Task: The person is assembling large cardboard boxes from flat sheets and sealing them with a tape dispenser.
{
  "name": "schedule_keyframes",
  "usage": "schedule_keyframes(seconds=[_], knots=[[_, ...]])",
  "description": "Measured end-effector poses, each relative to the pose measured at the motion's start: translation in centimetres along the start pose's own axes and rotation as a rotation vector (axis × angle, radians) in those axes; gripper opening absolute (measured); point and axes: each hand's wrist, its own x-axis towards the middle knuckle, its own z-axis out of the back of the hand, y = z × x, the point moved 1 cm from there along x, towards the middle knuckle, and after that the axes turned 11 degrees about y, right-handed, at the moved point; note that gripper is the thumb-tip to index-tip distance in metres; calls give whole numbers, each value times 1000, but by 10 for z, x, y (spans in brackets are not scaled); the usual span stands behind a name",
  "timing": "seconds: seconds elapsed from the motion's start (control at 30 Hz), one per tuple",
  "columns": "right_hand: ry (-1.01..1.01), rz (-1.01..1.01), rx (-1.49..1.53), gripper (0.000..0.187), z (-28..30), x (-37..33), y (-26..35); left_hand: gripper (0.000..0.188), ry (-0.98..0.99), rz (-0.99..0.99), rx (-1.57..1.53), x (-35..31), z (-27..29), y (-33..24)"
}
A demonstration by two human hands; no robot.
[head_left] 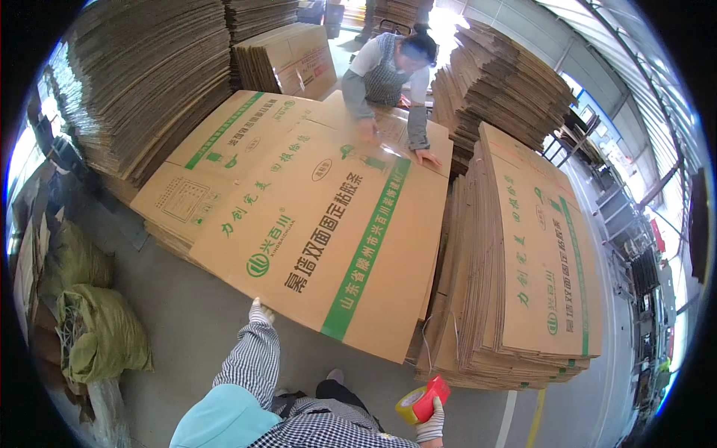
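Note:
A large flattened cardboard box with green bands and dark print lies in front of me on top of a stack. At its near left edge my left hand, in a pale glove, is closed on the cardboard rim; some fingers are hidden. Low on the right, my right hand in a striped glove grips a red tape dispenser fitted with a yellow tape roll. It hangs off the box's near side, apart from the cardboard. Across the box, a co-worker leans over, both hands on or near its far part.
A stack of flattened boxes stands close on the right. Tall cardboard piles rise at the back left and back right. Green woven sacks sit on the floor at left. A loose strap hangs between the stacks.

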Motion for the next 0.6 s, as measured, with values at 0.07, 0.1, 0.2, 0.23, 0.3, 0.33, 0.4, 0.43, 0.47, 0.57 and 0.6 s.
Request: schedule_keyframes(seconds=[0.07,0.1,0.2,0.23,0.3,0.33,0.4,0.43,0.47,0.57,0.6], knots=[[-28,0,-5,60,4,-9,2,61,-28,-26,-33,2,-12,2],[-35,7,-9,60,12,-11,1,60,-62,-61,-61,3,-21,3],[-14,47,-39,63,21,-20,-1,57,-39,-58,-142,2,-28,-7],[-38,60,-33,64,19,-32,2,56,-78,-8,-120,-4,-44,1],[-54,68,-22,65,13,-46,-1,59,-40,1,-81,-11,-52,3],[-34,78,-39,67,8,-48,-4,61,-11,-15,-48,-12,-46,-7],[-4,80,-50,68,3,-52,-14,59,-1,-68,-105,-13,-33,-33],[9,78,-39,68,2,-52,-17,56,15,-108,-168,-13,-27,-44],[-6,100,-31,68,13,-56,-15,56,23,-89,-167,-20,-40,-35],[-4,200,-60,67,29,-68,-7,45,174,-132,-6,-50,-98,-50],[24,178,-60,67,27,-60,-7,43,136,-108,174,-52,-102,-83]])
